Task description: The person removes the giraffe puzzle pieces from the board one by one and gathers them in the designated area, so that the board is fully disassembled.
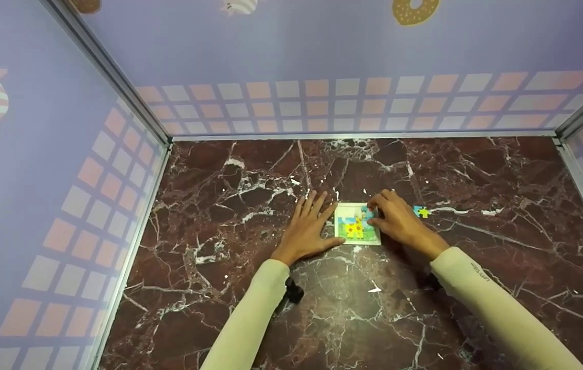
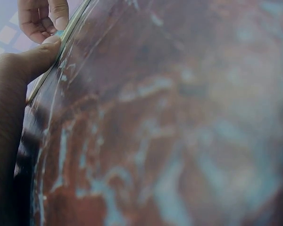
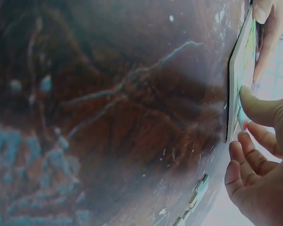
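A small framed jigsaw puzzle (image 1: 345, 209) lies on the marble surface, its assembled lower part showing a yellow giraffe (image 1: 354, 230) on green and blue. My left hand (image 1: 305, 231) rests beside the frame's left edge, fingers spread and straight, with the thumb on the lower-left corner. Over the frame's right side, my right hand (image 1: 399, 218) pinches a puzzle piece (image 3: 242, 121) between thumb and fingers. That piece is tilted at the board and mostly covered by the fingers in the head view. A loose blue and yellow puzzle piece (image 1: 421, 211) lies just right of the right hand.
Dark red marble (image 1: 240, 205) with white veins surrounds the puzzle. A purple back wall (image 1: 322, 51) with pink and white squares stands behind it, with side walls at left and right. A small black object (image 1: 294, 291) sits by the left wrist.
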`<action>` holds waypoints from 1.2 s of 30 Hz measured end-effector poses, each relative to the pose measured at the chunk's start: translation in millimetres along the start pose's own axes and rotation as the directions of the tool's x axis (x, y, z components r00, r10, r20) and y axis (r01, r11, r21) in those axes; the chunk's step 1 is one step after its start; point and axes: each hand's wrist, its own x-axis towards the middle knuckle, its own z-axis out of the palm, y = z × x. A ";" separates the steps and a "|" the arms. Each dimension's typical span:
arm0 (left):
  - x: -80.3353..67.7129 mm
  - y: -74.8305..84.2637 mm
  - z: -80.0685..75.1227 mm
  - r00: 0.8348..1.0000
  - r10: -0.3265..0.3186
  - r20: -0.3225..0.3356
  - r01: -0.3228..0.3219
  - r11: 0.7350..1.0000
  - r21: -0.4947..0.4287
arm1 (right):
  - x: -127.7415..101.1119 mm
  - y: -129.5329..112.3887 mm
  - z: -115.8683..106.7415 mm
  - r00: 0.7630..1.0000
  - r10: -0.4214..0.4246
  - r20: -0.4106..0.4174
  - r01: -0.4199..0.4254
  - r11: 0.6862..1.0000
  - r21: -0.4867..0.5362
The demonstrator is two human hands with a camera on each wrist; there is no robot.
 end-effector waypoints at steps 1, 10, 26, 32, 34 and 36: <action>-0.1 0.1 0.0 1.000 -0.003 0.002 0.003 1.000 -0.004 | -0.2 0.0 -0.1 1.000 0.001 -0.013 -0.001 1.000 0.010; -0.5 0.8 -1.0 1.000 -0.001 -0.003 0.001 1.000 -0.013 | -0.2 0.7 -2.6 0.995 -0.019 -0.096 0.030 0.993 0.115; 0.8 0.1 -0.1 1.000 0.005 0.001 -0.005 1.000 0.019 | -4.1 5.3 -12.2 0.987 -0.025 -0.156 0.055 0.979 0.195; -0.1 -0.1 -0.7 1.000 0.002 -0.001 -0.002 1.000 -0.006 | -7.2 10.5 -18.3 0.977 -0.001 -0.212 0.049 0.974 0.221; 0.0 -0.3 -0.5 1.000 0.001 -0.002 -0.001 1.000 -0.014 | -9.3 12.3 -20.7 0.975 0.016 -0.222 0.036 0.972 0.230; 0.2 -0.4 0.1 1.000 0.003 -0.003 -0.003 1.000 -0.017 | -11.6 13.9 -23.2 0.973 0.034 -0.230 0.023 0.971 0.239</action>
